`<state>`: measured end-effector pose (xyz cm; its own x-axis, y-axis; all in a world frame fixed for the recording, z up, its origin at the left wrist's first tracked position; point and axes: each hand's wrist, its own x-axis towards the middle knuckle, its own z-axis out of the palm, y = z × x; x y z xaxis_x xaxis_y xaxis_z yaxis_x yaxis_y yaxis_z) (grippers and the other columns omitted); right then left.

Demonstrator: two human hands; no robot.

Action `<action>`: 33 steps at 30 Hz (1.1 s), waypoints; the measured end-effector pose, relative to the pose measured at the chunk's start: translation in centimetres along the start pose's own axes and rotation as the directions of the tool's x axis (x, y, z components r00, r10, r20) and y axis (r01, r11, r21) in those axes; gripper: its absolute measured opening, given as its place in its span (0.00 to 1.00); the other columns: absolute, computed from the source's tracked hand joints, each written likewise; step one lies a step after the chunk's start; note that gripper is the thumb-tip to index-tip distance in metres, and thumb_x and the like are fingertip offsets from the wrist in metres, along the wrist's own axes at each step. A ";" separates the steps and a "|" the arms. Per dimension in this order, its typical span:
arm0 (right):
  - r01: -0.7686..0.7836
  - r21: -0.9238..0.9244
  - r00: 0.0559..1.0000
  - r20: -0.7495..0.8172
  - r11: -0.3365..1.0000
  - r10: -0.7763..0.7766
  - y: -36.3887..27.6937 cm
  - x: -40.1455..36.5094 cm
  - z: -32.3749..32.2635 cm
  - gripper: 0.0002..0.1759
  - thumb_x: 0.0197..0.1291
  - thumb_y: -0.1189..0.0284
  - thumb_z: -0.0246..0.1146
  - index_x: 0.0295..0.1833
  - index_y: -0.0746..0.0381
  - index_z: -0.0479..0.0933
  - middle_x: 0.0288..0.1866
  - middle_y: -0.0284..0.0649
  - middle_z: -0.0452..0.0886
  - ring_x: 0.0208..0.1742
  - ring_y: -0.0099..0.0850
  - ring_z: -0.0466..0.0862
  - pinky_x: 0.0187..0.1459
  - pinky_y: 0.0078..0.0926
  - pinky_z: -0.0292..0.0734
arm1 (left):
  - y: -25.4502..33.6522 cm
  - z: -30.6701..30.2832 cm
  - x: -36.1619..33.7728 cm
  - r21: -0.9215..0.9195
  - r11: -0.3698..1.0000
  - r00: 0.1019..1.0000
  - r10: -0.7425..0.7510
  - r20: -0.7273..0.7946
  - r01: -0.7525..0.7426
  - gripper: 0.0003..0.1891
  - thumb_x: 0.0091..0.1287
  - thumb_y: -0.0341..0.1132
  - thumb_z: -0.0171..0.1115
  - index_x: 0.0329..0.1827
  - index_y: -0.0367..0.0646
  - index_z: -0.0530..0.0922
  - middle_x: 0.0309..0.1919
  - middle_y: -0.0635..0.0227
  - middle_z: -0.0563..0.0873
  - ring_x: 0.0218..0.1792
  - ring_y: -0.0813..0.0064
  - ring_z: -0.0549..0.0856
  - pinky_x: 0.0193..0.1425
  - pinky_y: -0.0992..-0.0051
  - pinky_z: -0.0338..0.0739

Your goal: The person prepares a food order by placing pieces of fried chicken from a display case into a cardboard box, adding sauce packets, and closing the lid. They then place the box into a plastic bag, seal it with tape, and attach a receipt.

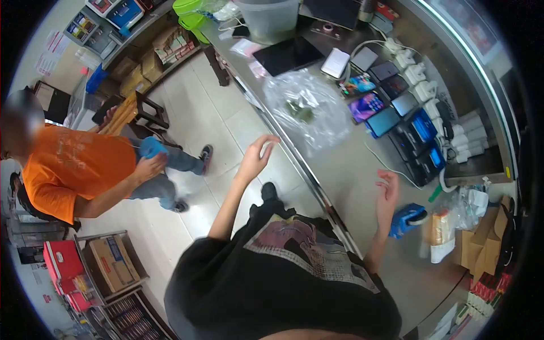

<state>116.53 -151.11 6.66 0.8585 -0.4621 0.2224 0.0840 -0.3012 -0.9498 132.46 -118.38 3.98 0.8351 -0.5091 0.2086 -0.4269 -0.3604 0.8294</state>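
My left hand (258,157) hangs off the counter's edge, above the floor. Its fingers are curved and apart, with nothing in them. Over the grey counter, my right hand (388,192) is raised with loosely bent fingers and holds nothing visible. Just beside it lies a blue tape dispenser (407,220). A clear plastic bag (309,110) with something green inside lies crumpled on the counter ahead of my hands. Several phones sit beyond, among them a phone with a lit purple screen (366,106) and a teal phone (382,121).
A metal-edged counter (340,175) runs alongside me. White chargers (424,90), a black tablet (288,55) and a clear tub (267,20) stand on it. An open cardboard box (484,241) is at right. A person in an orange shirt (85,164) stands left, holding something blue.
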 end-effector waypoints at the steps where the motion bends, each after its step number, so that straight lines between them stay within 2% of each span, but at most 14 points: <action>1: -0.010 -0.008 0.998 0.055 1.000 0.011 -0.6 0.7 2.9 0.13 0.55 0.86 0.46 0.46 0.65 0.68 0.46 0.39 0.73 0.50 0.27 0.75 0.44 0.23 0.72 | -0.9 -1.9 -0.7 0.014 1.000 1.000 -0.021 -0.012 0.021 0.25 0.46 0.13 0.42 0.49 0.41 0.70 0.57 0.50 0.69 0.57 0.52 0.71 0.61 0.66 0.66; 3: -0.013 -0.024 0.993 0.120 1.000 0.016 -1.8 2.1 8.3 0.11 0.57 0.85 0.48 0.45 0.65 0.69 0.44 0.38 0.74 0.49 0.26 0.75 0.44 0.23 0.71 | -2.7 -5.1 -1.4 0.019 0.999 0.998 -0.042 -0.035 0.043 0.24 0.48 0.13 0.42 0.48 0.41 0.71 0.56 0.51 0.71 0.55 0.53 0.74 0.58 0.67 0.69; 5: -0.127 0.061 0.954 0.280 0.990 0.105 -3.0 2.5 12.7 0.07 0.59 0.81 0.51 0.44 0.64 0.70 0.40 0.36 0.76 0.46 0.24 0.76 0.43 0.20 0.69 | -3.8 -7.4 -2.2 0.253 0.965 0.976 -0.012 -0.217 0.069 0.23 0.50 0.13 0.41 0.47 0.42 0.71 0.55 0.52 0.72 0.54 0.54 0.75 0.55 0.67 0.71; 6: -0.136 0.055 0.953 0.280 0.989 0.115 -3.5 2.5 14.3 0.07 0.59 0.81 0.51 0.44 0.64 0.70 0.40 0.36 0.76 0.46 0.24 0.76 0.43 0.20 0.69 | -3.8 -8.5 -2.3 0.248 0.966 0.977 -0.020 -0.212 0.074 0.23 0.50 0.13 0.41 0.47 0.42 0.71 0.55 0.52 0.72 0.54 0.54 0.75 0.55 0.67 0.71; 8: -0.159 0.029 0.926 0.352 0.987 0.139 -4.5 3.0 17.0 0.04 0.61 0.78 0.54 0.42 0.64 0.70 0.36 0.35 0.77 0.43 0.23 0.78 0.42 0.20 0.69 | -4.1 -10.6 -1.9 -0.019 0.975 0.946 -0.218 -0.241 0.220 0.21 0.51 0.14 0.42 0.46 0.42 0.72 0.54 0.54 0.74 0.55 0.55 0.74 0.55 0.69 0.70; 9: -0.186 0.043 0.915 0.372 0.981 0.157 -5.1 3.4 17.8 0.04 0.61 0.78 0.53 0.41 0.64 0.71 0.35 0.35 0.78 0.41 0.22 0.78 0.42 0.19 0.69 | -4.8 -11.3 -1.6 -0.030 0.975 0.949 -0.219 -0.228 0.218 0.19 0.53 0.16 0.44 0.46 0.42 0.72 0.53 0.54 0.74 0.56 0.56 0.73 0.57 0.70 0.67; 14: -0.250 0.047 0.893 0.397 0.967 0.212 -3.8 6.2 20.4 0.04 0.62 0.78 0.52 0.40 0.65 0.71 0.35 0.36 0.78 0.40 0.23 0.78 0.42 0.18 0.70 | -7.2 -13.7 2.0 -0.031 0.985 0.966 -0.172 -0.192 0.169 0.13 0.58 0.20 0.48 0.45 0.42 0.73 0.50 0.55 0.76 0.56 0.57 0.74 0.60 0.67 0.65; 16: -0.268 0.062 0.888 0.403 0.961 0.221 -3.2 8.2 21.9 0.04 0.62 0.78 0.52 0.40 0.66 0.71 0.35 0.37 0.78 0.40 0.23 0.79 0.42 0.18 0.71 | -8.1 -14.5 4.3 -0.005 0.992 0.974 -0.127 -0.188 0.129 0.13 0.59 0.20 0.48 0.46 0.41 0.74 0.51 0.59 0.77 0.54 0.61 0.75 0.56 0.69 0.69; 19: -0.247 0.103 0.890 0.417 0.964 0.183 -2.1 10.8 24.2 0.05 0.63 0.79 0.49 0.42 0.66 0.70 0.36 0.37 0.78 0.39 0.22 0.77 0.40 0.17 0.70 | -9.1 -15.7 8.4 -0.075 0.990 0.977 -0.135 -0.168 0.124 0.15 0.57 0.18 0.45 0.44 0.41 0.74 0.49 0.55 0.77 0.56 0.56 0.74 0.60 0.67 0.66; 21: -0.286 0.251 0.895 0.415 0.925 0.164 -1.6 13.4 25.6 0.10 0.58 0.85 0.45 0.42 0.67 0.70 0.38 0.40 0.77 0.41 0.23 0.77 0.41 0.19 0.71 | -10.3 -16.7 10.8 -0.054 0.993 0.985 -0.107 -0.138 0.101 0.17 0.55 0.16 0.44 0.44 0.41 0.74 0.50 0.54 0.76 0.56 0.55 0.73 0.60 0.67 0.66; 25: -0.151 0.287 0.938 0.344 0.946 0.045 -0.1 18.0 28.3 0.16 0.49 0.89 0.41 0.41 0.67 0.69 0.44 0.42 0.76 0.45 0.25 0.76 0.42 0.19 0.71 | -11.0 -18.9 15.7 0.050 0.994 0.988 -0.094 -0.125 0.101 0.22 0.49 0.13 0.40 0.45 0.41 0.73 0.55 0.52 0.72 0.58 0.52 0.72 0.60 0.67 0.67; 28: -0.169 0.266 0.948 0.306 0.949 0.083 -1.1 21.0 29.3 0.13 0.53 0.89 0.41 0.38 0.66 0.70 0.41 0.40 0.76 0.45 0.23 0.75 0.45 0.18 0.70 | -12.9 -20.4 19.1 0.060 0.994 0.990 -0.088 -0.114 0.095 0.20 0.52 0.16 0.44 0.48 0.41 0.72 0.55 0.51 0.72 0.59 0.53 0.71 0.60 0.66 0.67; 32: -0.204 0.272 0.937 0.332 0.940 0.107 -1.6 23.4 30.0 0.07 0.59 0.85 0.47 0.38 0.67 0.70 0.39 0.38 0.76 0.43 0.23 0.75 0.47 0.18 0.69 | -18.0 -21.8 24.2 -0.008 0.979 0.975 -0.206 -0.084 0.206 0.19 0.59 0.22 0.46 0.54 0.43 0.69 0.59 0.54 0.71 0.62 0.58 0.69 0.64 0.67 0.62; 33: -0.217 0.249 0.940 0.313 0.944 0.133 -1.6 23.6 30.0 0.05 0.61 0.82 0.49 0.39 0.66 0.70 0.38 0.37 0.76 0.42 0.23 0.75 0.44 0.18 0.68 | -19.6 -22.1 25.8 0.084 0.981 0.982 -0.166 -0.092 0.174 0.20 0.59 0.23 0.48 0.56 0.41 0.67 0.59 0.53 0.70 0.62 0.57 0.68 0.65 0.66 0.62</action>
<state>151.85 -136.50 6.88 0.9767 -0.2140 0.0138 0.0193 0.0237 -0.9995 170.04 -107.14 4.52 0.9227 -0.3681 0.1146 -0.3026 -0.5075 0.8068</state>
